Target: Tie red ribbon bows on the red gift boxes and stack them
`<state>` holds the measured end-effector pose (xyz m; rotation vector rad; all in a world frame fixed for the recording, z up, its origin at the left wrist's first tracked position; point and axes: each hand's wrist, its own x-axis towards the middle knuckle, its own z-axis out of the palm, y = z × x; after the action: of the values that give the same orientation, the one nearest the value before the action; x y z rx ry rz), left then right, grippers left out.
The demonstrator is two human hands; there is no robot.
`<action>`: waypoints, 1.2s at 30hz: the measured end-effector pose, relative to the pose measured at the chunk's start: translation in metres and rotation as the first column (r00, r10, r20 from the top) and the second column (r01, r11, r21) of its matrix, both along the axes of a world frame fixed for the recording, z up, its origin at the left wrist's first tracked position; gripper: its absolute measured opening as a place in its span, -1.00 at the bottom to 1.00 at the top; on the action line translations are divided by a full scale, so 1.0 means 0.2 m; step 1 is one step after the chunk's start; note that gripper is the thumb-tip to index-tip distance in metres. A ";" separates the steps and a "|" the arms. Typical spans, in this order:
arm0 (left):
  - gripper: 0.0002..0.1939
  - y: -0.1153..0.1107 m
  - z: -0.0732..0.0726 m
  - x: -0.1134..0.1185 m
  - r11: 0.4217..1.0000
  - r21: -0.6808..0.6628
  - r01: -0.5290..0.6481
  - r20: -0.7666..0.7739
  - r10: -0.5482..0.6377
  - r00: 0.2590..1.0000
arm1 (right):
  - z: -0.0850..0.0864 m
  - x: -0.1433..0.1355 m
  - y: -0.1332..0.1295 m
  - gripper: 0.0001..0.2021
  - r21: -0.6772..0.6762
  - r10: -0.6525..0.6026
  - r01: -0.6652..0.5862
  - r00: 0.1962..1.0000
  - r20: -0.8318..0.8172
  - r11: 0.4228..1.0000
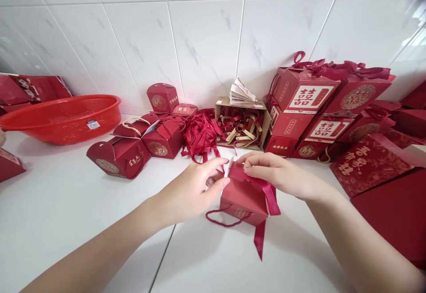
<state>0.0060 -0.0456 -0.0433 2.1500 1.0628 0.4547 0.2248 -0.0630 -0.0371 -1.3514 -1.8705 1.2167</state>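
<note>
A small red gift box with a twisted cord handle sits on the white surface between my hands. Dark red ribbon runs over its top, and one tail hangs down past the front corner. My left hand is at the box's left end, thumb and forefinger closed on a narrow white strip, maybe a card seen edge-on. Curled over the far top edge, my right hand pinches the ribbon. Its fingertips are partly hidden.
Behind the box lie a heap of red ribbon and a cardboard box of straps, with folded paper slips on top. Stacked red boxes stand right; more gift boxes and a red plastic basin are left. A tiled wall closes the back.
</note>
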 end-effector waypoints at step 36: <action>-0.76 0.04 -0.08 0.05 0.955 0.296 0.006 0.005 -0.008 1.000 | -0.02 -0.03 -0.01 -0.85 0.024 0.010 -0.010 1.000 -0.008 1.000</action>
<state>0.0153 -0.0370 -0.0599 2.4094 1.0366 0.6525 0.2184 -0.0648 -0.0402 -1.3248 -1.8824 1.1993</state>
